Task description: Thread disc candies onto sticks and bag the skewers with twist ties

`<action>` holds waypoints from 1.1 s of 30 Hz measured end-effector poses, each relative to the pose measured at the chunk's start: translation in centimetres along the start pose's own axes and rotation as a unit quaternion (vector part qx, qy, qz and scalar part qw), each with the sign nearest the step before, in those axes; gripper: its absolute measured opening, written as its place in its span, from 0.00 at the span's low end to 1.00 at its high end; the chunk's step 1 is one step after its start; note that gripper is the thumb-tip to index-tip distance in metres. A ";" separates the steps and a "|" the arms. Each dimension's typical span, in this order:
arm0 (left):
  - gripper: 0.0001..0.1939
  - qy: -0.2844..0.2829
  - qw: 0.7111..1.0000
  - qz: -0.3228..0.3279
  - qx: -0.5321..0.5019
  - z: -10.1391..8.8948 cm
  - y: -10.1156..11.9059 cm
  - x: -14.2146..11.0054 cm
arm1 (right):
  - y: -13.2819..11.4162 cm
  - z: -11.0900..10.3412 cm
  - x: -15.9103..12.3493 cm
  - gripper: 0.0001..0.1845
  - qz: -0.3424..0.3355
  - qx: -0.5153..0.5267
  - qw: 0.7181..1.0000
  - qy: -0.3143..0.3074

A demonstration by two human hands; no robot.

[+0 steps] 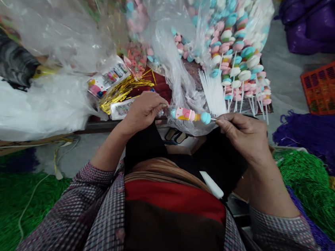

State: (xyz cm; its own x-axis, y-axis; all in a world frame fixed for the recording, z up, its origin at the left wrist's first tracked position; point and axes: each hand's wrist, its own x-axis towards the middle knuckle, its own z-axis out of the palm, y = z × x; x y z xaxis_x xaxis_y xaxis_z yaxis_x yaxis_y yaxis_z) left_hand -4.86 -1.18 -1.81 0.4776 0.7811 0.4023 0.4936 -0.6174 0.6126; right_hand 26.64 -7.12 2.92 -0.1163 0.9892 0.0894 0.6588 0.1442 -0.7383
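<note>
The candy point(205, 118) between the two hands looks light, soft and easy to squash, so its thin white stick point(213, 119) seems best to hold, and the right hand point(242, 134) pinches that stick while the left hand point(146, 110) seems to pinch the wrapper's point(184, 113) other end.

A dark red tabletop point(162, 86) is observed, largely covered. Near its front edge, gold ties point(126, 91) are strewn beside a printed packet point(110, 75). Farther right, white sticks point(214, 91) are fanned out next to skewered candies point(245, 71), which are heaped with bare stick ends turned frontward. Clear plastic point(166, 25) is draped between. On the grey floor point(289, 88), an orange crate point(307, 89) and purple strands point(318, 137) are placed; at lower left, green strands point(0, 207) are spread.
</note>
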 end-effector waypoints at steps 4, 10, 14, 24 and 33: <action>0.27 0.007 0.999 -0.040 -0.029 -0.1 0.4 0.0 | -0.5 0.3 0.0 0.34 -0.018 0.037 0.997 -0.068; 0.29 0.018 0.897 -0.183 -0.402 -0.5 1.7 0.3 | -0.6 0.9 -0.1 0.30 0.005 0.113 0.990 -0.086; 0.44 0.029 0.769 -0.235 -0.594 -0.2 2.7 1.1 | -1.1 2.0 0.1 0.29 0.025 0.176 0.983 -0.045; 0.26 0.168 0.665 -0.259 -0.680 1.0 3.4 4.0 | -2.2 4.1 0.9 0.22 0.039 0.280 0.959 0.002; 0.11 0.188 0.679 -0.298 -0.645 3.5 5.3 6.3 | -2.8 6.4 1.4 0.24 0.039 0.286 0.958 0.000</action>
State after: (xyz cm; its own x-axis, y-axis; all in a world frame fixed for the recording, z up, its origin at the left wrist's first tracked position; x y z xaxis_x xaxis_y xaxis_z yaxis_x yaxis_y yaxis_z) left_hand 3.24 0.15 1.58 0.1334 0.9744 -0.1812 -0.6440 0.2242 0.7314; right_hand 19.89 -6.30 0.80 -0.0828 0.9964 0.0186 0.1514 0.0310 -0.9880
